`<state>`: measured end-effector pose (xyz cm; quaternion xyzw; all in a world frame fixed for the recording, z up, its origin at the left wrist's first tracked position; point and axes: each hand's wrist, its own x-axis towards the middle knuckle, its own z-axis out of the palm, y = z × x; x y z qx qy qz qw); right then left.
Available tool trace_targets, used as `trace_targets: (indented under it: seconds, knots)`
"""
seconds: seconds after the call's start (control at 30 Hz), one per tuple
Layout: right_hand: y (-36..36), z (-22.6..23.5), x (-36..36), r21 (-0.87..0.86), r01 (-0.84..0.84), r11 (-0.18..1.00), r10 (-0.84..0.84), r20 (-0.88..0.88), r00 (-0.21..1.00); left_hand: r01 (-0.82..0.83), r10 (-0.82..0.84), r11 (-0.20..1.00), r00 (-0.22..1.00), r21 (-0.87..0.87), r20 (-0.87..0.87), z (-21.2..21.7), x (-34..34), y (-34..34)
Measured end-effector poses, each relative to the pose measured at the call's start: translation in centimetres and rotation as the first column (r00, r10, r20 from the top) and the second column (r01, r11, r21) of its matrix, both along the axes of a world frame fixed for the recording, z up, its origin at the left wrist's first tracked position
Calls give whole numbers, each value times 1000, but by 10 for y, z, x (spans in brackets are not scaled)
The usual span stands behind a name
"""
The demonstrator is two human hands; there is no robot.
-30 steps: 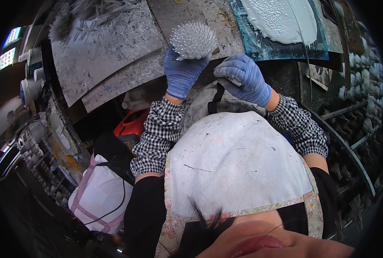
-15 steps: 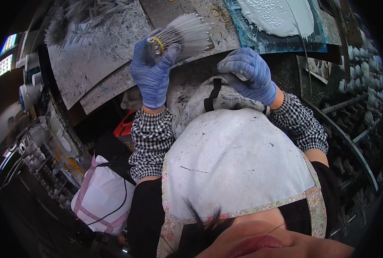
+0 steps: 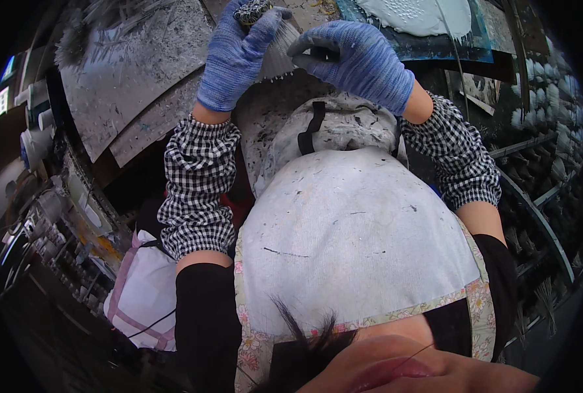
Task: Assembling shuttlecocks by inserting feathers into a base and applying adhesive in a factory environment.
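The left hand [image 3: 231, 64] is clasping a bristle bundle [image 3: 278, 57] flaring down-right. The right hand [image 3: 365, 62] is hovering at its right edge, finger closure unclear.

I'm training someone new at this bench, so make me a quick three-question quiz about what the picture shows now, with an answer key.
1. Fill in the blank: the ____ hand is closed around the bristle bundle.
2. Multiple choice: what colour is the sheet under the white paste?
A) Red
B) Blue
C) Yellow
3. True or false: the person's right hand is bare.

Key:
1. Left; the left hand has its grip around the bundle.
2. B; a blue sheet shows along the paste's near edge.
3. False; the right hand wears a blue glove.
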<state>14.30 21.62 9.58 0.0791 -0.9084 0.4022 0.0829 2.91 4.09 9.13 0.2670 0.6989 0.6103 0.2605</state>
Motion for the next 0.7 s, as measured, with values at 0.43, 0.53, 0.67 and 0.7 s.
trace_targets:
  seconds: [0.43,0.53,0.67,0.7]
  knots:
    - [39,-26,-11,-323,290,901,-220,235,947,-282,214,954,878,-100,-429,-15,10,67]
    - [28,-7,-15,-278,272,921,-200,259,945,-299,242,950,889,-93,-389,-12,2,63]
    - [23,12,-21,-90,223,971,-211,128,969,-320,323,944,847,80,-421,-21,-6,68]
    - [32,20,-27,-101,137,985,-126,109,986,-268,305,952,868,146,-392,-4,-10,72]
